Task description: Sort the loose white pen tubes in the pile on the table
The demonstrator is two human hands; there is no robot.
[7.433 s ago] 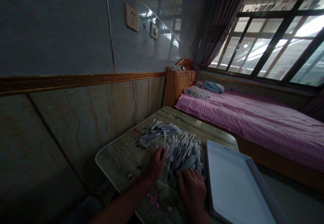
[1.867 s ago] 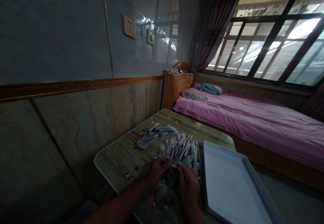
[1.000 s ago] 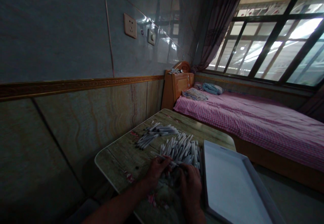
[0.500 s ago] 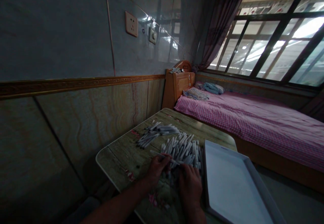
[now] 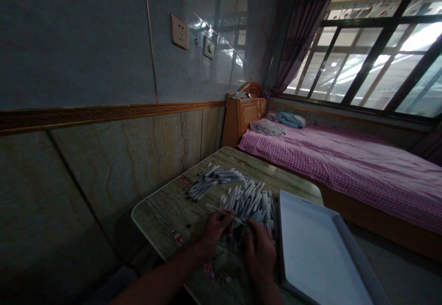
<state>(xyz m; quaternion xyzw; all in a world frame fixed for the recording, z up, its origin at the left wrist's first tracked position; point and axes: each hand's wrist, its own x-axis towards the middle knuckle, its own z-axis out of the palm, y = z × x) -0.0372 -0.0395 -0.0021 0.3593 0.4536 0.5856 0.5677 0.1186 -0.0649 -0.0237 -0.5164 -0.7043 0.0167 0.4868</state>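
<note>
My left hand (image 5: 213, 232) is closed around a slim whitish pen (image 5: 216, 209), which slants down to the right. The fingertips of my right hand (image 5: 260, 250) are pinched at the pen's right end; what exactly they grip there is small and dark. Just beyond my hands lies a dense heap of white pens (image 5: 250, 199), piled roughly parallel. Farther left, a second, flatter pile of pens (image 5: 214, 181) with dark ends rests on the table (image 5: 162, 208).
A shallow white tray (image 5: 321, 245) stands at the right side of the table, beside the heap. Behind the table is a bed (image 5: 328, 158) with a pink checked sheet. A tiled wall (image 5: 138, 158) runs along the left. A small dark piece (image 5: 188, 226) lies on the tabletop.
Earlier my left hand held a pen upright and my right hand lay at the heap. Since then both hands have met at one slanting pen; lately the right fingers shift slightly at its end.
</note>
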